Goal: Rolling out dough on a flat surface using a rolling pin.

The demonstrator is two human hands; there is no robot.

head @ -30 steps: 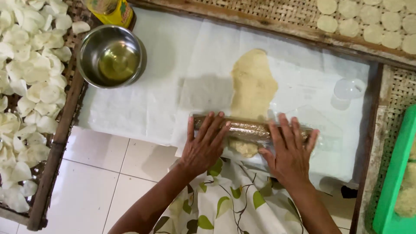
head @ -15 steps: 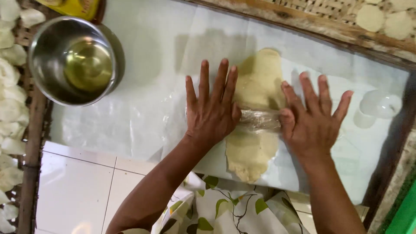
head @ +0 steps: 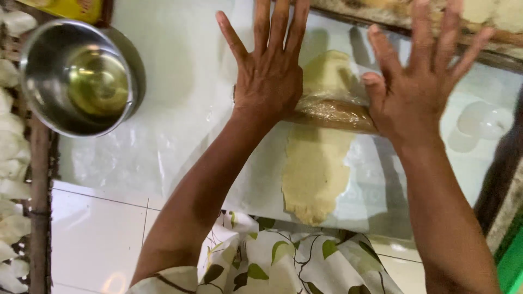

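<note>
Pressing flat, fingers splayed and gripping nothing, left hand (head: 268, 76) and right hand (head: 417, 81) on the ends of a plastic-wrapped rolling pin (head: 332, 113) lying across the long pale dough sheet (head: 316, 169), to spread weight evenly, oil bowl (head: 81, 76) kept aside.

Rolling pin (head: 332, 113) lies across dough strip (head: 321, 158) on plastic sheet (head: 180, 98). Left hand (head: 269, 76) on pin's left end, right hand (head: 417, 87) on right end. Metal bowl (head: 81, 76) left of hands, on sheet's corner. Small clear cup (head: 482, 120) at far right.
</note>
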